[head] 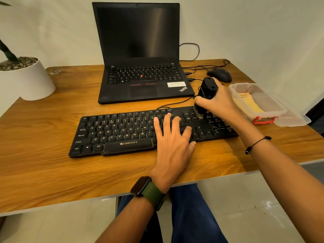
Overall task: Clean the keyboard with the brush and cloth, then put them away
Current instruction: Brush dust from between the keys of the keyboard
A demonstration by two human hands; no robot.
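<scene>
**Q:** Currently, which step is in hand?

**A:** Brushing. My left hand (172, 137) lies flat on the Zebronics keyboard (122, 132), fingers spread over the keys right of centre, steadying it on the wooden desk (52, 172). Further out, my right hand (219, 100) is wrapped around the black brush (206, 92), held upright with its bristles down on the keys between the navigation block and the number pad.

**Q:** What does the next move call for?

**A:** In my judgement, short strokes along the key rows while the left hand holds the board steady; afterwards, the cloth.

**Q:** Where is the cloth?

**A:** A yellowish cloth (249, 104) lies inside the clear plastic container (273, 111), just beside the keyboard's right end.

**Q:** Count?

**A:** One keyboard, one brush, one cloth, one container. Beyond: one ThinkPad laptop (140, 50), one mouse (220, 74), one potted plant (26, 76).
</scene>
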